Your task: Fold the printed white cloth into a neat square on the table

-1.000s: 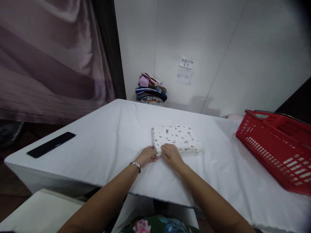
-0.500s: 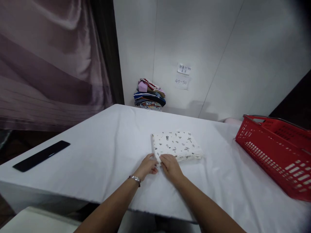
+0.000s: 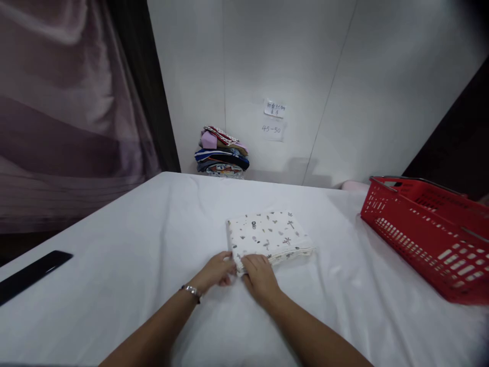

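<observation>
A folded white cloth (image 3: pixel 267 232) printed with small palm trees and other grey-brown motifs lies flat in the middle of the table. My left hand (image 3: pixel 217 270), with a bracelet at the wrist, pinches the cloth's near left corner, its fingers curled. Close beside it, my right hand (image 3: pixel 262 278) grips the front edge, fingertips on top and thumb low at the side. The layered edges of the cloth show along its front right side.
A white-covered table (image 3: pixel 183 224) spreads around the cloth. At right stands a red plastic basket (image 3: pixel 416 239). A stack of folded fabrics (image 3: pixel 222 153) is at the back by the wall, below left of paper notes (image 3: pixel 273 120). A flat black object (image 3: pixel 36 272) lies left; a pinkish curtain (image 3: pixel 57 127) hangs there.
The view has shifted, so the cloth, hands, stack and basket appear somewhat further left. My hands stay at the cloth's near left corner, with little visible change in the cloth.
</observation>
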`<action>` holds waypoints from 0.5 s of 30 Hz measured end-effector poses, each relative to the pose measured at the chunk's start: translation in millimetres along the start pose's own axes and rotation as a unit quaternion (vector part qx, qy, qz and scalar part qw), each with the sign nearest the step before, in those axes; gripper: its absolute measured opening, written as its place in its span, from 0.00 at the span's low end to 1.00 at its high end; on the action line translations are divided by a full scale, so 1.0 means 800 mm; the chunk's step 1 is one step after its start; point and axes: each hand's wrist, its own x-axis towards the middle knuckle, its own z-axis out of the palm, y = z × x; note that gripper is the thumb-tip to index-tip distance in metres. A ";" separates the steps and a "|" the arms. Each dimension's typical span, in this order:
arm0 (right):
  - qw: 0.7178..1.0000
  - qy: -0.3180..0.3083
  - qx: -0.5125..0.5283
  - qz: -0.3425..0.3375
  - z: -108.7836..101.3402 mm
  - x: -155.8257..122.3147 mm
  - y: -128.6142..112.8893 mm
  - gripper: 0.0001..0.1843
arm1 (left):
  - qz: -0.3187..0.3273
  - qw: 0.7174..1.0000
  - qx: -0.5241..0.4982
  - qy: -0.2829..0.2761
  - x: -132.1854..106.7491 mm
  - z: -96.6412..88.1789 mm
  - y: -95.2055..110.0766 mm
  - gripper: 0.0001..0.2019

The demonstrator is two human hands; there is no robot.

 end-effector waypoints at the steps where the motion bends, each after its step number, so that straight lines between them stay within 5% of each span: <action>1: 1.000 -0.002 0.001 -0.003 -0.001 0.001 0.000 0.22 | 0.017 0.998 0.043 0.033 0.010 -0.008 0.001 0.25; 6: 1.000 0.002 0.007 -0.004 -0.004 0.001 0.000 0.23 | 0.172 0.920 0.256 0.239 0.075 -0.047 0.013 0.23; 9: 1.000 0.008 0.010 -0.008 -0.003 0.001 0.000 0.22 | 0.218 0.885 0.329 0.248 0.110 -0.059 0.026 0.25; 15: 1.000 0.000 0.015 0.005 -0.003 0.002 0.001 0.20 | 0.234 0.888 0.336 0.208 0.153 -0.064 0.039 0.22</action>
